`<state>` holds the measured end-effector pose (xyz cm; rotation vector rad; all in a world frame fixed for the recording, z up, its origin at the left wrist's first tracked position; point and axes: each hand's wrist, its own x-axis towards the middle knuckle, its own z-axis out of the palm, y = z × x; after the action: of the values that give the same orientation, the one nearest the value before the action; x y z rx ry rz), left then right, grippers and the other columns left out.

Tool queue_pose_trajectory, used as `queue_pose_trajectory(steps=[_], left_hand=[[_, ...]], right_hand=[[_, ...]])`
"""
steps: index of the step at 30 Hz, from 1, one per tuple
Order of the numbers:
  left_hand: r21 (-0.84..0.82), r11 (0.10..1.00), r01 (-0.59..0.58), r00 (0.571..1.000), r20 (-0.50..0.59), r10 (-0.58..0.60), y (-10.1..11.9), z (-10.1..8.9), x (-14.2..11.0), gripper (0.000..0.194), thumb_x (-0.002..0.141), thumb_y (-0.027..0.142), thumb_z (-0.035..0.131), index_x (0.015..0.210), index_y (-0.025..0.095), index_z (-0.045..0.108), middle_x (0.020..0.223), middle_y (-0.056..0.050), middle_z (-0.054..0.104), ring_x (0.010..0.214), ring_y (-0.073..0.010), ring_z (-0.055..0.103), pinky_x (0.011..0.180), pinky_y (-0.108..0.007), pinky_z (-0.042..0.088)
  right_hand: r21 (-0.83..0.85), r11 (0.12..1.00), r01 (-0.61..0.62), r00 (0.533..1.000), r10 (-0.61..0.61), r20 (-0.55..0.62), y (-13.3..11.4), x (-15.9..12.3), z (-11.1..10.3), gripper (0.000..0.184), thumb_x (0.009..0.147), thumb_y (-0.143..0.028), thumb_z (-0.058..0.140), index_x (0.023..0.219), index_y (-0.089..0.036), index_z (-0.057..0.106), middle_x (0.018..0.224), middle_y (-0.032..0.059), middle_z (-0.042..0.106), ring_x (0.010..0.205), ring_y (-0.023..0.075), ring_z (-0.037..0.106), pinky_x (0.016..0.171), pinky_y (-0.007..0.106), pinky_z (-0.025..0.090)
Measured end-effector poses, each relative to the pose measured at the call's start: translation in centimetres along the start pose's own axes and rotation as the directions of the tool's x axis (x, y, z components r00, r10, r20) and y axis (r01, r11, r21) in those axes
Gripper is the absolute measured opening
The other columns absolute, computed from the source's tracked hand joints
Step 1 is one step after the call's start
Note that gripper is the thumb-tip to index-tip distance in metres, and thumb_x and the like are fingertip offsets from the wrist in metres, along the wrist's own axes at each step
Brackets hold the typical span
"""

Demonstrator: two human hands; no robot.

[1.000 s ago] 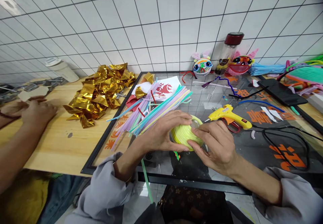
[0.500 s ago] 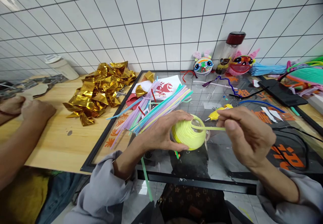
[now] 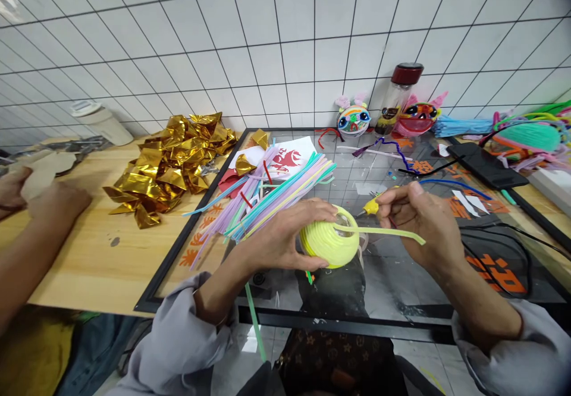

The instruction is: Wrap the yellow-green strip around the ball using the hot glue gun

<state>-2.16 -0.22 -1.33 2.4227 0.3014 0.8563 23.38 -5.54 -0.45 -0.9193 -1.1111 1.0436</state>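
My left hand grips a small round form wound with yellow-green pipe cleaner, held just above the glass-topped table. A loose end of the pipe cleaner sticks out to the right, across my right hand. My right hand is curled over the yellow glue gun, and only the gun's nozzle end shows past my fingers.
A pile of pastel pipe cleaners lies behind my left hand. Gold foil pieces sit on the wooden table. Another person's hands work at the far left. Decorated masks, a jar, a black tablet and cables lie at the back and right.
My right hand pulled the pipe cleaner's end out to the right, then moved back onto the glue gun. My left hand kept hold of the wound form.
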Motion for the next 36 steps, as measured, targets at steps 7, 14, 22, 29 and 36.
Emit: queue_pose_trajectory(steps=[7, 14, 22, 29, 36], left_hand=[[0.037, 0.999, -0.019, 1.0, 0.017, 0.019, -0.3, -0.2, -0.4, 0.076, 0.073, 0.042, 0.089, 0.136, 0.025, 0.051, 0.137, -0.016, 0.064, 0.13, -0.0304, 0.062, 0.11, -0.048, 0.052], [0.135, 0.988, -0.073, 0.997, 0.041, 0.068, -0.6, 0.3, -0.6, 0.081, 0.077, 0.037, 0.086, 0.143, 0.026, 0.04, 0.139, -0.017, 0.06, 0.137, -0.0313, 0.055, 0.115, -0.052, 0.048], [0.117, 0.988, -0.101, 0.995, 0.014, 0.1, -0.9, 0.8, -0.8, 0.077, 0.079, 0.029, 0.082, 0.144, 0.025, 0.041, 0.138, -0.017, 0.059, 0.135, -0.0311, 0.057, 0.115, -0.055, 0.049], [0.134, 0.982, -0.13, 0.991, -0.012, 0.133, -1.1, 1.1, -0.9, 0.074, 0.079, 0.031, 0.083, 0.141, 0.024, 0.042, 0.139, -0.018, 0.053, 0.137, -0.0309, 0.054, 0.114, -0.052, 0.049], [0.142, 0.987, -0.076, 0.996, -0.026, 0.081, -1.0, 1.0, -0.9, 0.076, 0.077, 0.032, 0.085, 0.14, 0.028, 0.042, 0.138, -0.016, 0.049, 0.135, -0.031, 0.053, 0.111, -0.052, 0.051]], right_hand=[[-0.16, 0.983, -0.087, 0.982, 0.111, 0.15, 1.7, -0.3, 0.5, 0.04, 0.087, -0.056, 0.068, 0.085, -0.017, 0.075, 0.069, 0.0027, 0.066, 0.058, 0.0135, 0.059, 0.052, 0.025, 0.047], [-0.581, 0.714, 0.391, 0.902, -0.172, 0.395, 2.3, -1.1, 0.9, 0.026, 0.095, -0.03, 0.059, 0.117, -0.019, 0.066, 0.105, 0.0095, 0.068, 0.096, 0.0211, 0.065, 0.085, 0.038, 0.055], [-0.642, 0.655, 0.398, 0.878, -0.07, 0.473, 2.6, -2.0, 1.2, 0.066, 0.091, -0.052, 0.067, 0.147, -0.024, 0.046, 0.139, 0.0153, 0.06, 0.126, 0.0304, 0.06, 0.104, 0.052, 0.052], [-0.676, 0.597, 0.431, 0.89, -0.16, 0.426, 2.9, -2.5, 1.7, 0.071, 0.083, -0.046, 0.075, 0.145, -0.022, 0.048, 0.135, 0.0136, 0.063, 0.125, 0.0298, 0.062, 0.102, 0.048, 0.055], [-0.711, 0.56, 0.426, 0.897, -0.158, 0.413, 2.3, -2.7, 2.1, 0.054, 0.085, -0.042, 0.073, 0.131, -0.021, 0.053, 0.124, 0.0113, 0.067, 0.113, 0.028, 0.066, 0.094, 0.043, 0.056]])
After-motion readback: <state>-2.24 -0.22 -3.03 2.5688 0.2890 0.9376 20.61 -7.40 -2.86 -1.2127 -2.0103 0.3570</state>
